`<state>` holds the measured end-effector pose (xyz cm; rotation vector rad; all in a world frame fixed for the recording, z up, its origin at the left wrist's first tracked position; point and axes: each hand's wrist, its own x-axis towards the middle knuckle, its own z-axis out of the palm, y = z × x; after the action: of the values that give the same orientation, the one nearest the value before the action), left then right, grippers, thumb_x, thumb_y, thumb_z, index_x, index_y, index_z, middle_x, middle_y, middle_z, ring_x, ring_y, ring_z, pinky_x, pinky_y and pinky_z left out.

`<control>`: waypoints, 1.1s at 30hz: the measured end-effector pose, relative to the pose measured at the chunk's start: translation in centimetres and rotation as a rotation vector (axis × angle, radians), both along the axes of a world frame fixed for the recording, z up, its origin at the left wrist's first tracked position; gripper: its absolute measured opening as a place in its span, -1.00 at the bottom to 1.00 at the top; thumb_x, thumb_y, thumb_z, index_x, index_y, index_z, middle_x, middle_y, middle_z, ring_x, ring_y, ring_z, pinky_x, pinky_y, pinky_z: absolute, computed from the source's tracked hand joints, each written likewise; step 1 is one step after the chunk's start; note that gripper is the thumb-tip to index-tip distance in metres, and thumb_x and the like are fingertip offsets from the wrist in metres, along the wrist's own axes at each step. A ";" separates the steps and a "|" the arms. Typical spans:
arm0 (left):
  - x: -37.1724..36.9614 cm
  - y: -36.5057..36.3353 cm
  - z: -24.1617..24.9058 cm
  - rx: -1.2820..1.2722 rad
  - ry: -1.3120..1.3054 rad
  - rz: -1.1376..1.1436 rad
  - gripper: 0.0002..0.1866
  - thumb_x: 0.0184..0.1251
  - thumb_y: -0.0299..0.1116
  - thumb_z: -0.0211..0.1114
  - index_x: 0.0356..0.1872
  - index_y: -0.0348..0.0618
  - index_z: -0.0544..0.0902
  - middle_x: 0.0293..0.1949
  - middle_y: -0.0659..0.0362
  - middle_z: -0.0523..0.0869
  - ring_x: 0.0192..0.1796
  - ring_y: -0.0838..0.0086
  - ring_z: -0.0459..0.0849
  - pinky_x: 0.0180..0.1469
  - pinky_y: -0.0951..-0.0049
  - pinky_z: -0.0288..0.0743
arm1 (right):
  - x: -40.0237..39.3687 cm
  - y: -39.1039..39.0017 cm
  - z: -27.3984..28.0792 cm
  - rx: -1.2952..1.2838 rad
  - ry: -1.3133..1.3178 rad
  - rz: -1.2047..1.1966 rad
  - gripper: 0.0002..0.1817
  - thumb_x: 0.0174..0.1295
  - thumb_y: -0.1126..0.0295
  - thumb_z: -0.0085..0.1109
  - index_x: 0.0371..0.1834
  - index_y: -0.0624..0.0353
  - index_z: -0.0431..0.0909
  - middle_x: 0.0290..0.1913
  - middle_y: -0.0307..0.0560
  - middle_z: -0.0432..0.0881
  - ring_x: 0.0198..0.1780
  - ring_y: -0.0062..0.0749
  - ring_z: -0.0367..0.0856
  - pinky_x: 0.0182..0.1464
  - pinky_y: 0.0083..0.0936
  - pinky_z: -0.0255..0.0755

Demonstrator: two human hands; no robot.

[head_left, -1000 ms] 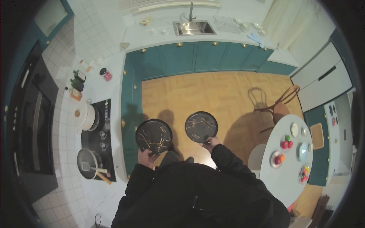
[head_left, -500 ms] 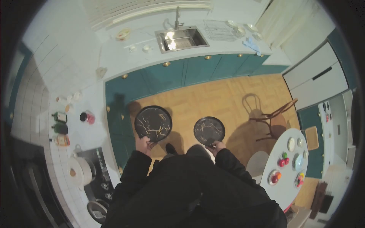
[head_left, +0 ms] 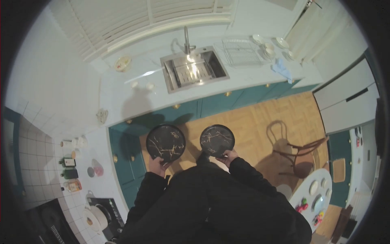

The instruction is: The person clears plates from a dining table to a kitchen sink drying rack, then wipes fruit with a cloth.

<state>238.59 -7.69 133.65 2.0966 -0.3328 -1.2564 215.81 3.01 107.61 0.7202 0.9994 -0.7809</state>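
Note:
My left hand (head_left: pixel 157 165) grips the lower edge of a larger round black plate (head_left: pixel 165 143) with gold vein lines. A smaller round black plate (head_left: pixel 217 140) with similar gold lines is held at its lower right edge by my right hand (head_left: pixel 228 157). Both plates are apart, side by side in front of my body, with their patterned faces in view. The fingers under the plates are partly hidden. Beyond the plates is the counter with a steel sink (head_left: pixel 195 71).
A dish rack (head_left: pixel 242 53), bowls (head_left: pixel 269 51) and a blue cloth (head_left: pixel 281 70) lie right of the sink. A brown chair (head_left: pixel 302 162) and a white table (head_left: pixel 302 190) stand at right. Bottles (head_left: pixel 70 174) and a white pot (head_left: pixel 95 218) are at left.
The view has moved closer to the sink counter. Both plates are still held, and the smaller one has come nearer to the larger one.

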 end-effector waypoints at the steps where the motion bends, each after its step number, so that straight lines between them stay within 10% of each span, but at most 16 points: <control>1: -0.2 -0.8 -0.9 -0.017 -0.029 0.025 -0.29 0.10 -0.69 -0.10 0.37 0.00 0.26 0.16 -0.04 0.42 0.09 0.01 0.51 0.01 -0.01 0.63 | 1.0 0.4 -6.4 -0.223 0.188 0.134 -0.44 -0.01 0.75 -0.15 0.12 0.07 0.32 0.18 0.12 0.28 0.06 0.20 0.44 0.02 0.06 0.59; 3: -0.7 -2.5 -2.5 -0.037 -0.080 0.074 -0.31 -0.02 -0.71 -0.07 0.26 0.01 0.40 -0.07 0.02 0.57 -0.13 0.19 0.60 -0.20 0.19 0.66 | 1.3 -1.1 -13.8 -0.570 0.451 0.341 -0.58 -0.21 0.73 -0.06 -0.22 0.06 0.39 -0.20 0.02 0.37 -0.23 -0.06 0.47 -0.23 -0.07 0.65; 6: -3.6 -5.8 -3.4 -0.063 -0.066 0.091 -0.29 0.14 -0.68 -0.11 0.40 0.03 0.24 0.15 -0.04 0.44 0.05 0.04 0.52 0.02 0.00 0.66 | -4.8 -11.3 -3.4 -0.323 0.177 0.238 -0.37 -0.02 0.73 -0.12 0.22 0.08 0.33 0.20 0.12 0.40 -0.03 0.10 0.55 0.02 0.10 0.61; 11: -5.5 -11.5 -5.3 0.027 -0.057 0.116 -0.40 0.28 -0.67 -0.10 0.37 -0.04 0.26 0.22 -0.08 0.42 0.19 -0.04 0.49 0.18 -0.11 0.60 | -6.7 -17.2 -0.4 -0.175 0.054 0.151 -0.41 0.23 0.65 -0.08 0.38 0.09 0.29 0.39 0.19 0.34 0.24 0.26 0.46 0.18 0.10 0.54; 33: 5.6 -47.9 -29.5 -0.193 0.190 0.390 -0.37 0.14 -0.80 -0.13 0.27 -0.09 0.29 0.32 -0.22 0.35 0.19 -0.19 0.48 0.12 -0.30 0.58 | -6.6 -32.1 -5.3 0.114 0.153 0.148 -0.37 0.10 0.78 -0.13 0.31 0.11 0.27 0.34 0.26 0.31 0.18 0.34 0.50 0.19 0.17 0.53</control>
<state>244.19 -55.59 104.14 1.7563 0.0398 -1.1261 209.23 -29.08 102.29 0.6825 1.2290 -0.6609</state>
